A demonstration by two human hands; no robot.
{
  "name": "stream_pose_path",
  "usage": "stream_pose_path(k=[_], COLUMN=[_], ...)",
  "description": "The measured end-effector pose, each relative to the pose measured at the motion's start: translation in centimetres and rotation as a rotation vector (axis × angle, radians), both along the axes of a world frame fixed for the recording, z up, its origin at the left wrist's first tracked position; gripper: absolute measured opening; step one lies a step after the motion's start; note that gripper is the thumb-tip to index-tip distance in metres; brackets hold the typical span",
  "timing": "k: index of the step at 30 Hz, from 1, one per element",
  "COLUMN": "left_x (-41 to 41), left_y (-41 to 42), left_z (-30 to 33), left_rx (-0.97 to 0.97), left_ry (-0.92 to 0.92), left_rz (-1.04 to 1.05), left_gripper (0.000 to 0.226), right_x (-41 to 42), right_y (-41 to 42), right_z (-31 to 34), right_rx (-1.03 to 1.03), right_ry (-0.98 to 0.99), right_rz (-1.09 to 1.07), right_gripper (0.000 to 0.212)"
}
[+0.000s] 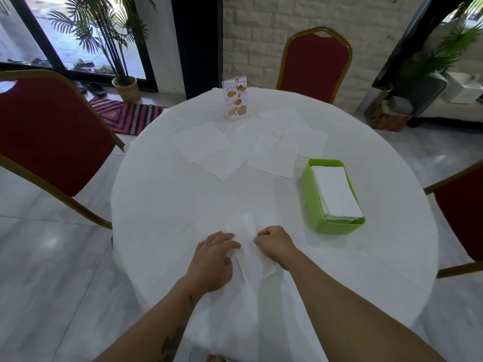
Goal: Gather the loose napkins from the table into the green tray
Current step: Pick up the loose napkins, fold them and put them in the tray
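Left fingers [230, 242] lie extended and flat, pressing down on the left edge of a napkin [252, 253] at the near side of the table [162, 205]; left hand [213, 259] is palm-down, not closed around anything. Right fingers [261, 237] are curled in, tips pinching the napkin's right edge; right hand [275, 244] sits knuckles-up, just beside the left, the napkin between them. Napkin itself: white, thin, partly folded, with a raised crease running lengthwise from between the hands toward the table's near edge; its far end is rumpled and blurred, outline hard to separate from the white tablecloth. Both forearms bare, reaching in from the bottom of the view. To the right of the hands, apart from them, stands the green tray [311, 194], rectangular with rounded corners, holding a neat stack of folded white napkins [335, 192] that rises about to the rim. Further out, across the middle of the table, loose napkins [271, 155] lie flat and unfolded, square, several overlapping at their corners; one larger sheet [201, 142] lies to the left of the group. Exact count unclear, white on white. Behind them, a menu stand [235, 100] is upright. Red chairs with gold frames stand around the table: one far [313, 64], one left [47, 131], one right [462, 218].
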State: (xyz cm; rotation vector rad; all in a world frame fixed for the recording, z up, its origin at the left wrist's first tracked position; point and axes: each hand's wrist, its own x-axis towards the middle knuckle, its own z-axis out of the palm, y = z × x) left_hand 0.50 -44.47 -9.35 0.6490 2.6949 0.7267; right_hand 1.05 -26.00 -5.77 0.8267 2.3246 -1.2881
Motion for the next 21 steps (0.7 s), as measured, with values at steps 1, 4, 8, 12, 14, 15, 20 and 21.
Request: stream_pose_path(k=[1,4,8,12,14,15,20,21], left_x=[0.1,0.3,0.1,-0.6,-1.4,-1.9,-4.1,-4.4], left_y=[0.0,0.2,1.4,4.2,6.6,7.9,13.9,15.0], left_z=[0.0,0.0,0.9,3.4,5.0,5.9,9.4,9.8], left_rx=[0.003,0.027,0.179,0.427,0.518,0.559,0.645,0.650], left_ry=[-0.002,-0.018,-0.065,-0.229,-0.291,-0.312,-0.324,-0.329], left_rz=[0.003,0.037,0.161,0.392,0.446,0.458,0.418,0.401], left_gripper=[0.049,0.048,0.043,0.035,0.038,0.040,0.038,0.038], right_x=[0.1,0.3,0.6,0.5,0.2,0.0,-1.2,-1.3], right_y=[-0.1,-0.4,0.4,1.9,3.6,4.8,11.6,13.0], right_z=[0.0,0.0,1.1,3.1,4.6,5.4,8.8,9.1], right_rx=[0.006,0.025,0.032,0.042,0.064,0.075,0.145,0.154], right_ry=[0.004,0.040,0.119,0.214,0.277,0.306,0.392,0.394], right_rz=[0.003,0.005,0.007,0.008,-0.019,-0.037,-0.104,-0.123], right_gripper=[0.006,0.013,0.013,0.008,0.009,0.011,0.018,0.019])
